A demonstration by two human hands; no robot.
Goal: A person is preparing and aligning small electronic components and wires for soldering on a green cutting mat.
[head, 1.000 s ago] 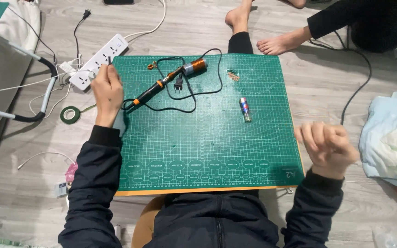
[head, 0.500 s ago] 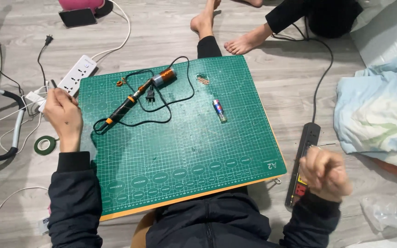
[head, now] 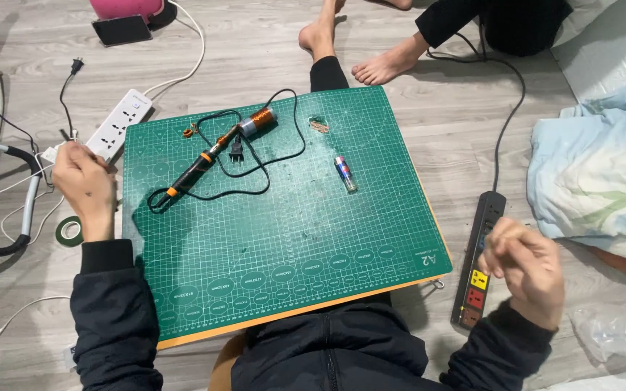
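Off the mat's (head: 284, 239) right edge, my right hand (head: 527, 268) has drifted, loosely curled and empty, above the black power strip (head: 478, 262), while my left hand (head: 85, 185) stays closed by the white one (head: 119, 123).

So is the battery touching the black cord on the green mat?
Apart. The head view shows bare green mat between the battery and the black cord.

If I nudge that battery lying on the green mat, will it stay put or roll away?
The battery is a small cylinder lying on its side on the smooth cutting mat, so it would probably roll sideways at a light push. Nothing touches it to stop it. It looks stiff and likely easy to pinch, though possibly slippery.
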